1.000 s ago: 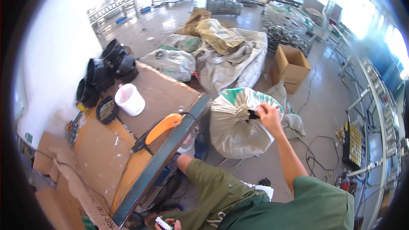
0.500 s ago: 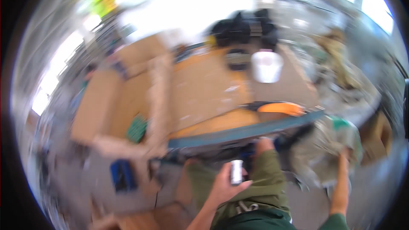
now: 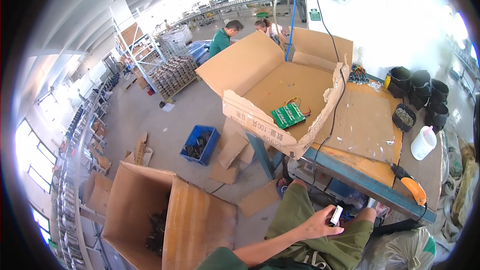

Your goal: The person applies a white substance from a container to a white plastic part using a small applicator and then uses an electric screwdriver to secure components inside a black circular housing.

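Note:
My left hand (image 3: pixel 319 224) is closed over my lap, with the forearm coming in from the lower edge. Thumb and fingers grip a small white rectangular piece with a dark side (image 3: pixel 336 215); its exact kind does not show. My right hand is out of the picture. Ahead, on the workbench (image 3: pixel 367 176), an open cardboard box (image 3: pixel 260 126) with torn walls holds a green printed block with coloured wires (image 3: pixel 288 115). An orange-handled tool (image 3: pixel 414 190) lies at the bench's right front edge.
A white tub (image 3: pixel 423 143), a dark bowl of small parts (image 3: pixel 403 117) and black containers (image 3: pixel 420 86) stand on the bench. A blue crate (image 3: pixel 200 144) and large carton (image 3: pixel 200 220) holding dark parts sit left. Two people (image 3: pixel 222 40) are beyond. A black cable (image 3: pixel 332 120) hangs down.
The view has swung left, bringing the large carton and the hall into sight. My right hand, earlier at a pale sack on the right, has left the picture. The left hand keeps its white piece.

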### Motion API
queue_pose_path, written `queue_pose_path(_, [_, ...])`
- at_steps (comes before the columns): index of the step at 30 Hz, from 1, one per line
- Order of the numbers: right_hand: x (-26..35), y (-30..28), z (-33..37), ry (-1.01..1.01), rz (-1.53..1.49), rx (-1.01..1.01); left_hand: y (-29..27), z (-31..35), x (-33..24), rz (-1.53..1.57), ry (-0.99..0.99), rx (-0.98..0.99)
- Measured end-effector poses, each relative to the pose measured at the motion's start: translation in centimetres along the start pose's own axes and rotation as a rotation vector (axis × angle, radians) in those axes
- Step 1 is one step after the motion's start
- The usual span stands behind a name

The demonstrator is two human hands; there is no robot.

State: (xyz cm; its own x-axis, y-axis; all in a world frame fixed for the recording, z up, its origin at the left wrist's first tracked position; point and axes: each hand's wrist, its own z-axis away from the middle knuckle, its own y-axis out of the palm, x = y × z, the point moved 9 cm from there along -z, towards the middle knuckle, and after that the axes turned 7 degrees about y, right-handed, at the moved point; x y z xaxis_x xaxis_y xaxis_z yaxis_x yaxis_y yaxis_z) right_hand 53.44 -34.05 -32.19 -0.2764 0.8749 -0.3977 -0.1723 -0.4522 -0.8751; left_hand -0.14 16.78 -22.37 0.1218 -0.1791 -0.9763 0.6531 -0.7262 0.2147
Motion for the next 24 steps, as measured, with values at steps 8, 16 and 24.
queue_pose_path(8, [4.6, -4.3, 7.0, 0.079, -0.38, -0.647, -0.1, -2.4, 0.6, 0.084, -0.072, 0.033])
queue_pose_path(16, [13.9, -23.3, 23.2, -0.126, -1.307, -0.833, -2.0, -1.4, -2.9, 0.153, -0.023, -0.121])
queue_pose_path(24, [39.8, -34.3, 22.5, -0.865, -1.215, 0.151, -1.0, -1.0, -8.1, 0.081, 0.146, -0.12])
